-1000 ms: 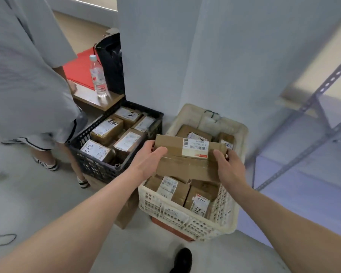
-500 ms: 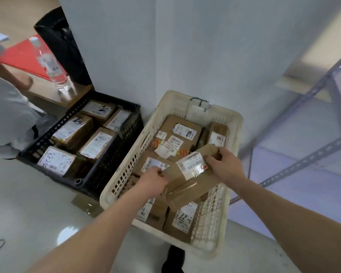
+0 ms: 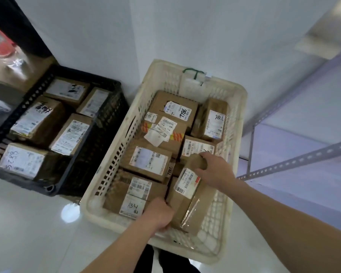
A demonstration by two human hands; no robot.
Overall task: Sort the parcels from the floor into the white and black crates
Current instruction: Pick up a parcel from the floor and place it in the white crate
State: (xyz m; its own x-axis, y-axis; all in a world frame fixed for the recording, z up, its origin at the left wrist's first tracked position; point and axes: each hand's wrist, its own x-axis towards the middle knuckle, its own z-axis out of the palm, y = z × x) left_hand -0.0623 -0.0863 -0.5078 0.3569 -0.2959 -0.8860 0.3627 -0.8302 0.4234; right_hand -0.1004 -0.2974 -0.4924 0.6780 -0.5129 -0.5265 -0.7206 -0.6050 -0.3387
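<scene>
Parcel (image 3: 189, 192) lies slanted in white crate's (image 3: 241, 115) near-right corner; left hand (image 3: 159, 215) and right hand (image 3: 215, 170) curl fingers round its ends, seemingly wedging it in.

White crate (image 3: 165, 64), far end: the far parcel (image 3: 185, 104) bears a label handwritten "7786". Far right corner: the upright parcel (image 3: 215, 123) is marked "98LL" as it reads from this view. Near left corner: the near parcel (image 3: 133, 205) is marked "A34". Left of the white crate, in the black crate (image 3: 53, 189), the nearest parcel (image 3: 21, 161) reads "5288". The tilted parcel (image 3: 187, 182) shows barcodes only; its print is illegible.
</scene>
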